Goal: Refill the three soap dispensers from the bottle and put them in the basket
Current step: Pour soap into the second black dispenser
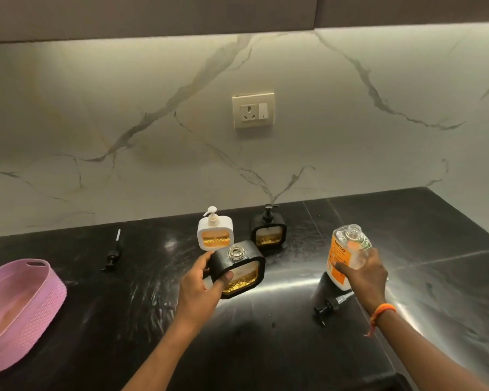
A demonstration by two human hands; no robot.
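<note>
My left hand (202, 289) grips a black square soap dispenser (244, 263) with its pump off and its neck open; amber liquid shows low in its window. My right hand (363, 273) holds the clear refill bottle (346, 249) with an orange label, uncapped and tilted slightly left. Behind stand a white dispenser (215, 228) and a second black dispenser (268, 230), both with pumps fitted. A pink basket (20, 306) lies at the left edge, nothing visible inside.
A loose black pump (113, 253) lies on the dark counter left of the dispensers. Another black pump (329, 306) lies near my right wrist. A marble backsplash with a wall socket (253, 110) rises behind. The counter's front edge runs along the bottom.
</note>
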